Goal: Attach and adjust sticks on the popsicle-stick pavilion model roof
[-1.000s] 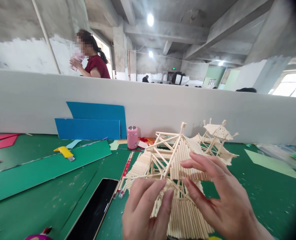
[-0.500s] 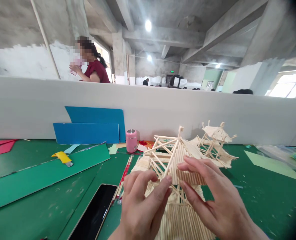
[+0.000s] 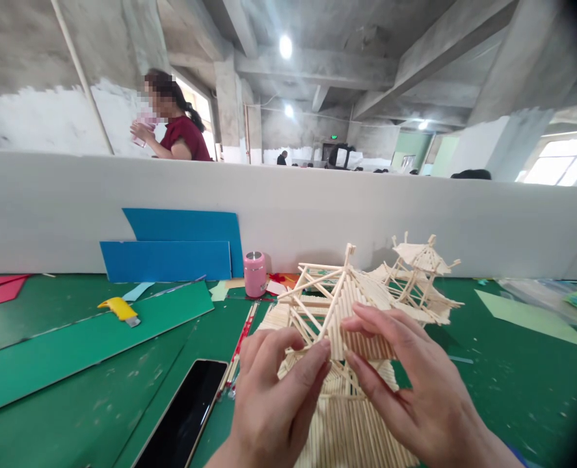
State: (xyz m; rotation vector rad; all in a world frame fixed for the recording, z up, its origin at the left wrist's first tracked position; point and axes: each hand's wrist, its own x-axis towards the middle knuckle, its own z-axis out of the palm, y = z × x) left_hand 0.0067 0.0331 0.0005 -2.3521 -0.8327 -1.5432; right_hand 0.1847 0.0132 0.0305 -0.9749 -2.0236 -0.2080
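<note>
Stick pavilion model [image 3: 337, 305]: left hand [image 3: 273, 403] pinches a frame stick, right hand [image 3: 415, 390] presses the roof panel; light, steady pressure seems wise.

Little house [image 3: 347, 305] of thin pale wood sticks, matt & a bit rough, green table [image 3: 73, 416] w/ dull scuffed top, phone [image 3: 183, 416] w/ shiny black glass, smooth pink cup [image 3: 255, 274] w/ metal lid, flat matt blue paper sheets [image 3: 171, 250], yellow plastic knife [image 3: 120, 309]
</note>
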